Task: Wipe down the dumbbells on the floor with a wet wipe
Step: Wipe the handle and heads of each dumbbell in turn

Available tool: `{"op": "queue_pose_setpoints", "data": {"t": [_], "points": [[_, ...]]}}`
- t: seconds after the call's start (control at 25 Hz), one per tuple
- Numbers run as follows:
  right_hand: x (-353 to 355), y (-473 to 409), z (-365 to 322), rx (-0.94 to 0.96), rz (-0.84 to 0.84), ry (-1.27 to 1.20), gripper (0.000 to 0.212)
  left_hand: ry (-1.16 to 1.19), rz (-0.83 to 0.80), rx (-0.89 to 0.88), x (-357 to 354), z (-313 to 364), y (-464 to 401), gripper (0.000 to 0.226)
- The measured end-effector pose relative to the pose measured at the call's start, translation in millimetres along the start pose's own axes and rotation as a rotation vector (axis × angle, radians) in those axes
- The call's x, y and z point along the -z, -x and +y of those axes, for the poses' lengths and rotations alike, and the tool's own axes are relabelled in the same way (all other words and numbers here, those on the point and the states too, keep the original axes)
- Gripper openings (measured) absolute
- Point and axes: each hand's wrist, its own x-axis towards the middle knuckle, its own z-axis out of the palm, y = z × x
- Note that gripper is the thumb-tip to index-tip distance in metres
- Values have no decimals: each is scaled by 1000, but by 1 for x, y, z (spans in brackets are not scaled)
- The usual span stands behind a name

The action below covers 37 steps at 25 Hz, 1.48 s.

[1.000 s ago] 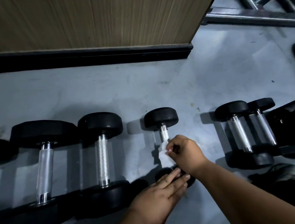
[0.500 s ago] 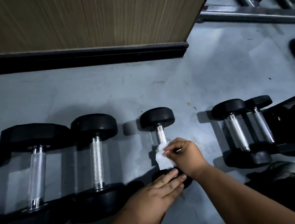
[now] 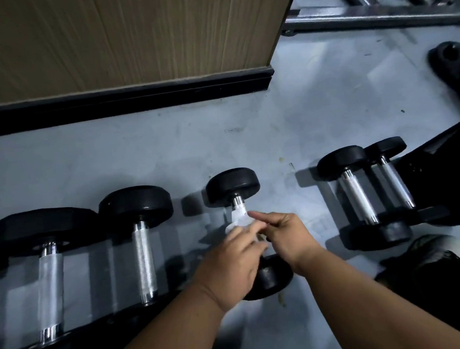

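A small dumbbell lies in the middle of the grey floor, its far black head [image 3: 232,186] clear and its near head [image 3: 271,280] half under my wrists. A white wet wipe [image 3: 239,216] is draped on the chrome handle just below the far head. My right hand [image 3: 286,236] holds the wipe from the right, index finger stretched out over it and the other fingers curled. My left hand [image 3: 230,262] reaches over the handle from the left, its blurred fingertips touching the wipe. Most of the handle is hidden.
Two bigger dumbbells [image 3: 49,271] [image 3: 144,258] lie to the left, and a pair of small ones [image 3: 360,200] to the right against a black object [image 3: 449,179]. A wooden panel with black baseboard [image 3: 124,100] runs behind. A metal frame [image 3: 376,19] stands top right, and a shoe [image 3: 433,252] is lower right.
My left hand has left the near head and moved up to the handle and wipe. The right hand has slid the wipe up toward the far head, and its index finger now sticks out.
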Motion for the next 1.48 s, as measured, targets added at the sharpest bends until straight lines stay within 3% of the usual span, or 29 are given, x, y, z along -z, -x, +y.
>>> {"op": "queue_pose_setpoints", "data": {"t": [0.12,0.2,0.32,0.4,0.52,0.72,0.96,1.12,1.2,1.32,1.48], "points": [[7,26,25,117,167,145,27,-103,-54,73,-5,-26,-8,28],[-4,44,53,235,417,301,32,-180,-137,-69,-6,-48,-10,29],[-37,59,76,418,542,441,50,-298,-273,-382,-1,-73,-20,36],[-47,54,82,491,609,515,54,-299,-254,-437,3,-92,-33,46],[-49,51,91,570,707,575,50,-295,-175,-412,4,-106,-37,39],[-48,45,100,632,765,586,48,-121,-338,-546,-22,-86,-14,35],[-44,46,99,590,758,446,58,-97,-111,-338,-13,-114,-37,35],[-49,51,109,511,750,293,70,-46,-202,-440,-25,-81,-18,36],[-53,53,115,521,747,329,77,-9,-217,-456,-25,-79,-13,31],[-55,54,118,577,744,441,71,18,-253,-457,-21,-96,-18,29],[-60,58,114,614,734,546,66,10,-83,-240,-14,-114,-24,27]]}}
